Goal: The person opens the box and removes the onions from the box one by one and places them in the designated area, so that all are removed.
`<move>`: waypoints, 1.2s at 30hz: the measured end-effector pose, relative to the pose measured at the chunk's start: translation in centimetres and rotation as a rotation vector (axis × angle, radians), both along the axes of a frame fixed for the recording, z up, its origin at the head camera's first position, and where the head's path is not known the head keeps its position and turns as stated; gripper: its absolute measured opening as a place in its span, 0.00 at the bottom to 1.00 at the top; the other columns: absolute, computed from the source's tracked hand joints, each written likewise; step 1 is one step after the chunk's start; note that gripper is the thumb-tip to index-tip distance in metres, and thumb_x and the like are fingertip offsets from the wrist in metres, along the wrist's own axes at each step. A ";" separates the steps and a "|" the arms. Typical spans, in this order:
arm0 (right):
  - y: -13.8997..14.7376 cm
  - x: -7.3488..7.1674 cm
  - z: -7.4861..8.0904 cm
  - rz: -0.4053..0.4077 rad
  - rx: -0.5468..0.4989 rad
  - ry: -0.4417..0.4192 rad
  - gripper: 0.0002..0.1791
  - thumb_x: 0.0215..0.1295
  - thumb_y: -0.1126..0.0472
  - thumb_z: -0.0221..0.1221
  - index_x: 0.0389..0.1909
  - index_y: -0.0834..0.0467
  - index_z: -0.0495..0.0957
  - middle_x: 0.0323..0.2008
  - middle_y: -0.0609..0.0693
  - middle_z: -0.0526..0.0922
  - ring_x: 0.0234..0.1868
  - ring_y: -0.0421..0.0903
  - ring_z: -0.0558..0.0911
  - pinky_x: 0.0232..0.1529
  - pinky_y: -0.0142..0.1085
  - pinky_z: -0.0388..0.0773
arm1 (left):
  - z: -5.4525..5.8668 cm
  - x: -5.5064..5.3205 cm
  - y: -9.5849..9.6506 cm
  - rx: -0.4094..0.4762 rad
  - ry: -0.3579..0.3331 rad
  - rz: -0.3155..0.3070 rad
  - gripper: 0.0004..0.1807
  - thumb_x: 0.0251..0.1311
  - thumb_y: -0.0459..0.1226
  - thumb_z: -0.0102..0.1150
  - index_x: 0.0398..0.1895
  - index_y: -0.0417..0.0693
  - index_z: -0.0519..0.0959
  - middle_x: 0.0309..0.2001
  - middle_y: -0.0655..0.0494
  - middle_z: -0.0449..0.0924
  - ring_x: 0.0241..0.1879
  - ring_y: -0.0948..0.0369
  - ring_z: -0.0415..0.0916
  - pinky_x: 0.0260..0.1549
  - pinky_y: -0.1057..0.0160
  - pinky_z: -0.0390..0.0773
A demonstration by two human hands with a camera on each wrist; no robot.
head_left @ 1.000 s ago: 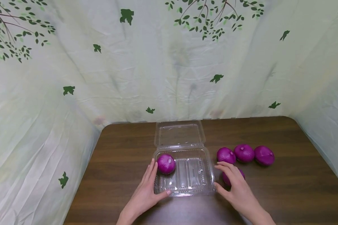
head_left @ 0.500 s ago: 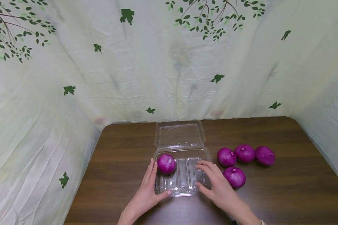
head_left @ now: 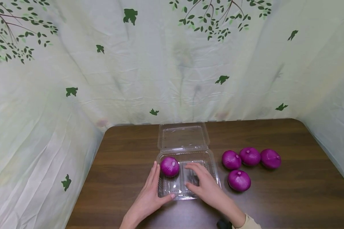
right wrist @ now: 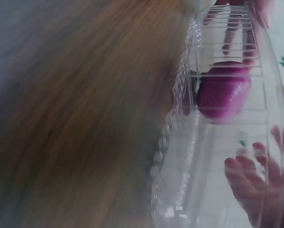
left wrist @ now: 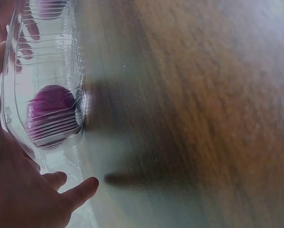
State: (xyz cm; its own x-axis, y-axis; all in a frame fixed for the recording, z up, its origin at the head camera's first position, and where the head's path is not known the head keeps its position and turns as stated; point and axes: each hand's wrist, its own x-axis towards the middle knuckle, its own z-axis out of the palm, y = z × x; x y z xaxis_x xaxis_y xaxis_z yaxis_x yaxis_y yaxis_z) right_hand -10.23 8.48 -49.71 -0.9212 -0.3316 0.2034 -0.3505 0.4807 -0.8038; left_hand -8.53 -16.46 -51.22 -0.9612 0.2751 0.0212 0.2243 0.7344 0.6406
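A clear plastic clamshell container (head_left: 186, 190) stands on the table, its lid (head_left: 184, 137) folded back flat behind it. One purple onion (head_left: 170, 167) sits in its left rear part; through the clear wall the onion (left wrist: 53, 114) also shows in the left wrist view. My left hand (head_left: 149, 194) lies along the container's left side with straight fingers, its thumb at the front edge. Over the container's middle is my right hand (head_left: 204, 184), holding nothing, thumb and fingers spread apart and pointing at the onion. The right wrist view shows that hand (right wrist: 251, 183) through the plastic.
Several more purple onions stand right of the container: a row of three with its middle onion (head_left: 250, 156), and a nearer onion (head_left: 239, 180) in front. The brown wooden table (head_left: 126, 149) ends at a leaf-printed curtain (head_left: 183, 79). A dark object (head_left: 224, 224) shows beneath the right sleeve.
My right hand has moved left, from beside the front onion to over the container, uncovering that onion. The left hand and the onion in the container have stayed put.
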 end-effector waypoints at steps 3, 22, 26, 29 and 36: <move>-0.6 -0.5 -0.2 -0.008 -0.005 -0.025 0.30 0.59 0.56 0.69 0.62 0.51 0.74 0.62 0.42 0.72 0.65 0.43 0.68 0.64 0.49 0.67 | 0.1 0.0 0.0 -0.007 -0.009 -0.001 0.67 0.48 0.63 0.69 0.80 0.49 0.38 0.79 0.54 0.31 0.76 0.53 0.38 0.66 0.43 0.57; -4.9 -3.6 -0.6 -0.039 0.032 -0.090 0.38 0.55 0.51 0.71 0.66 0.56 0.68 0.60 0.52 0.73 0.61 0.52 0.73 0.59 0.51 0.71 | 0.2 0.0 0.0 -0.019 -0.004 -0.012 0.66 0.49 0.62 0.69 0.80 0.48 0.39 0.79 0.55 0.32 0.76 0.54 0.38 0.66 0.45 0.58; -5.6 -3.9 -0.6 -0.056 0.029 -0.117 0.39 0.55 0.52 0.72 0.66 0.58 0.68 0.59 0.53 0.74 0.59 0.53 0.74 0.56 0.52 0.73 | 0.2 0.0 0.1 -0.028 -0.011 -0.012 0.66 0.49 0.64 0.68 0.80 0.48 0.39 0.79 0.56 0.31 0.76 0.55 0.38 0.66 0.46 0.58; -6.1 -3.9 -0.6 -0.068 0.038 -0.141 0.40 0.54 0.52 0.72 0.66 0.58 0.67 0.57 0.54 0.74 0.56 0.53 0.75 0.54 0.52 0.74 | 0.2 -0.1 0.1 -0.029 -0.024 -0.009 0.66 0.48 0.63 0.69 0.80 0.49 0.38 0.79 0.57 0.31 0.76 0.56 0.38 0.66 0.46 0.58; -6.8 -4.0 -0.7 -0.064 0.080 -0.128 0.42 0.51 0.46 0.73 0.65 0.56 0.68 0.56 0.51 0.75 0.53 0.51 0.77 0.49 0.48 0.77 | 0.2 -0.1 0.1 -0.031 -0.024 -0.013 0.66 0.48 0.67 0.65 0.80 0.50 0.38 0.79 0.57 0.30 0.76 0.54 0.40 0.66 0.46 0.59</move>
